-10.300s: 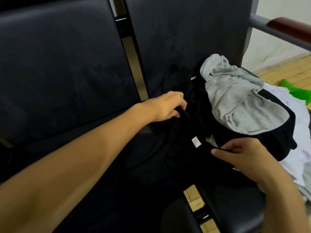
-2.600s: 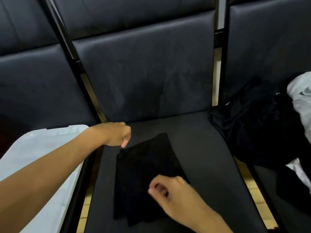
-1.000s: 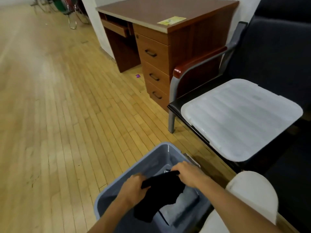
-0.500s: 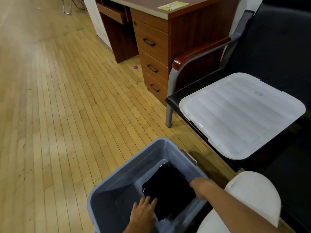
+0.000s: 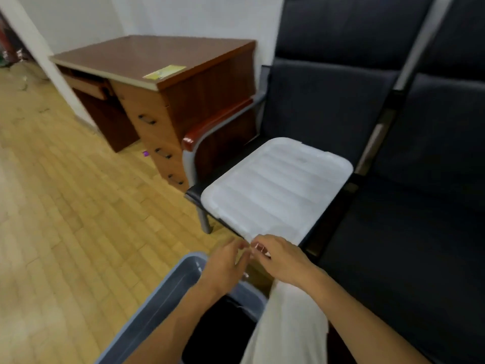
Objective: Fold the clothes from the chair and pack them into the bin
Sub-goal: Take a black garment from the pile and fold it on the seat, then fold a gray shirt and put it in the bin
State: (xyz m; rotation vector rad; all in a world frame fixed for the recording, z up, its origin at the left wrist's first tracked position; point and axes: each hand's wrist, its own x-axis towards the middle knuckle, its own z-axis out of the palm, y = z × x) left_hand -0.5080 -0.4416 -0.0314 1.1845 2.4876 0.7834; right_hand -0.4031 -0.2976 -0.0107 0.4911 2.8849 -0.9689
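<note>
— What had moved since half a second before?
— Both hands had come up out of the bin (image 5: 168, 292); the black garment (image 5: 223, 332) lay inside it, released.
— And the hands?
— The left hand (image 5: 225, 266) and right hand (image 5: 282, 261) met above the bin's far rim, just before the near edge of the white lid (image 5: 275, 190) on the chair (image 5: 328, 111). Fingers were loosely curled, fingertips nearly touching; whether they pinched anything, I could not tell through the blur.
— Anything else?
— A wooden desk (image 5: 162, 64) stood beside the chair.
</note>
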